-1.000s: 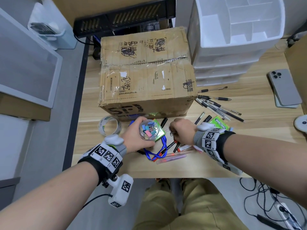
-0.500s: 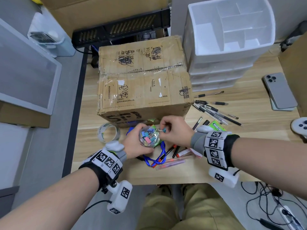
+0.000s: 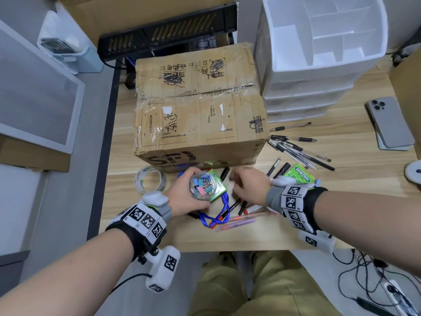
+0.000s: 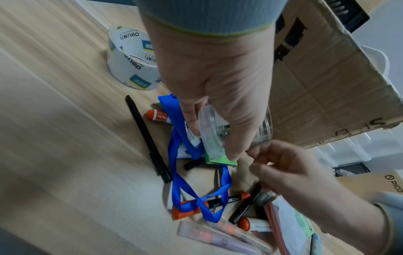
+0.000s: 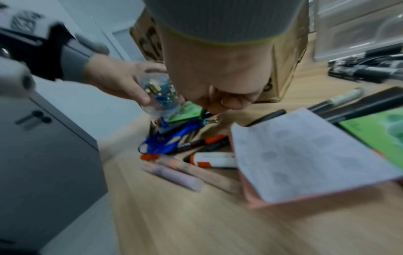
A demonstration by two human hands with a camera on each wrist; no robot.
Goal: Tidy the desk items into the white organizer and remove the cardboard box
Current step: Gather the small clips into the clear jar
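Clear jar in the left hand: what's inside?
The jar, gripped by the left hand, holds colored binder clips: pink, blue, teal. Fingers cover its lower part, so how full it is can't be seen.

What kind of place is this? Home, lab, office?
Most likely an office desk. The wooden desk holds scattered pens, a roll of tape and a white drawer organizer, with a cardboard box in the middle and power cables on the floor.
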